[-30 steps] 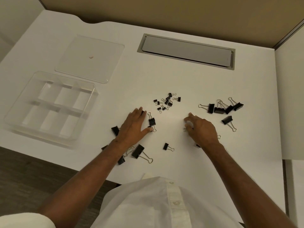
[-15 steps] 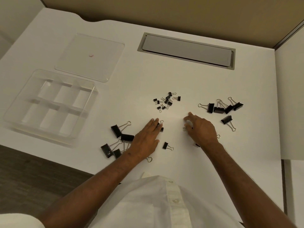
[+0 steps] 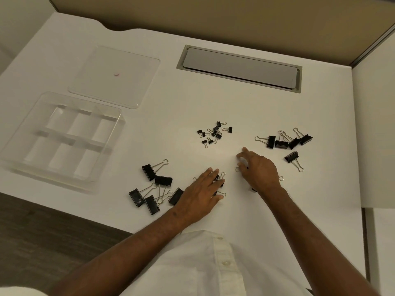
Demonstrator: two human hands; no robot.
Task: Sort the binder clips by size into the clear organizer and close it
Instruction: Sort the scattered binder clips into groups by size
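Observation:
The clear organizer (image 3: 25, 150) stands empty at the left, with its flat lid (image 3: 115, 75) lying behind it. Black binder clips lie in groups on the white desk (image 3: 162, 124): several small clips (image 3: 214, 132) in the middle, large clips (image 3: 154, 186) near the front edge, and more large clips (image 3: 286, 142) at the right. My left hand (image 3: 203, 191) lies flat, fingers stretched, on top of a few medium clips (image 3: 222, 174). My right hand (image 3: 258, 169) is cupped over other medium clips; only wire handles poke out from under it.
A grey cable hatch (image 3: 239, 67) is set into the desk at the back. A single large clip (image 3: 291, 157) lies right of my right hand. The desk's front edge runs just below the organizer, with dark floor beyond. A partition wall closes off the right side.
My left hand slid right, off the large clips by the front edge and onto the medium clips beside my right hand. My right hand has hardly moved.

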